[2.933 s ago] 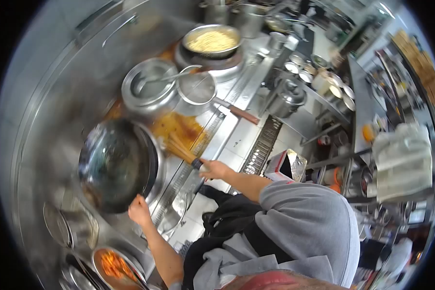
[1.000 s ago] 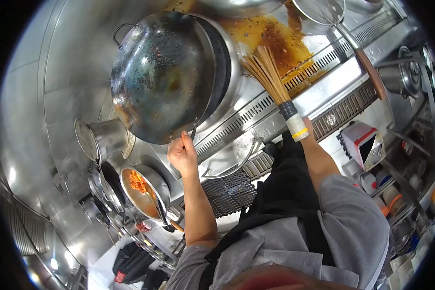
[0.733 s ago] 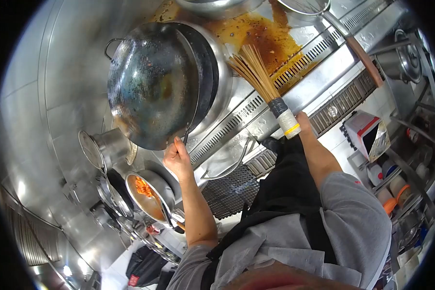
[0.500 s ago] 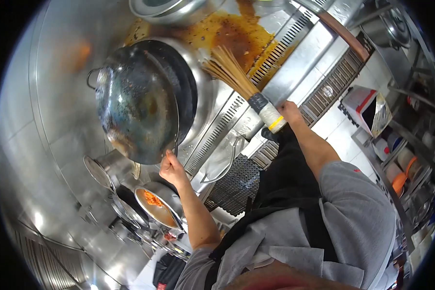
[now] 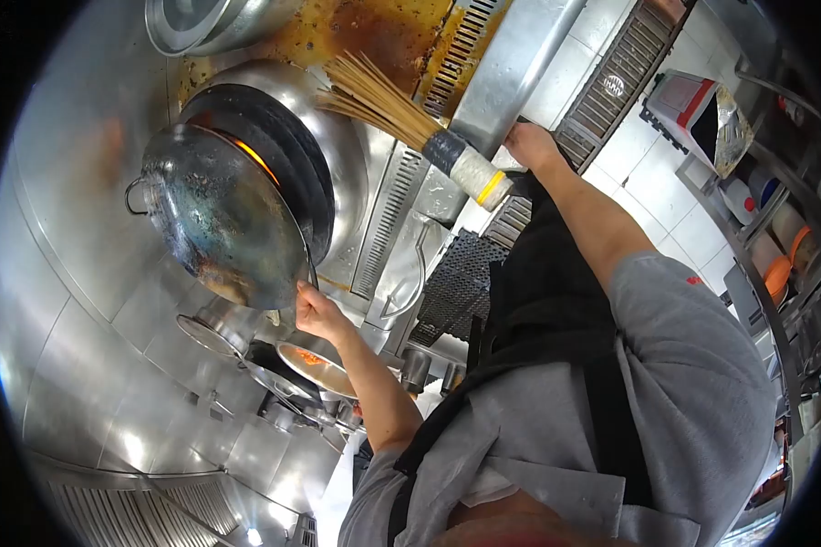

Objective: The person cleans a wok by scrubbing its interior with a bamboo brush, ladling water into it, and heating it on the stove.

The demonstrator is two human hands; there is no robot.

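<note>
My left hand (image 5: 319,314) is closed on the near rim handle of a dark wok (image 5: 228,214). The wok is tilted and raised off a round burner ring (image 5: 315,173), and an orange flame (image 5: 257,157) shows between them. My right hand (image 5: 531,146) is at the stove's front edge, its fingers curled around something hidden. Beside it, apart from the fingers, a bamboo brush (image 5: 415,128) lies across the stove front, its bristles toward the burner and its taped handle toward my body.
A metal pot (image 5: 214,27) stands at the upper left, near a brown-stained stove top (image 5: 374,41). Below the wok are a strainer pot (image 5: 214,328) and a bowl of orange food (image 5: 315,365). A red-and-white box (image 5: 689,114) and shelves (image 5: 775,246) are on the right.
My right hand has let go of the brush and moved to the stove's front edge. My left hand now grips the wok, which has been lifted and tilted. A flame has appeared; the view has turned.
</note>
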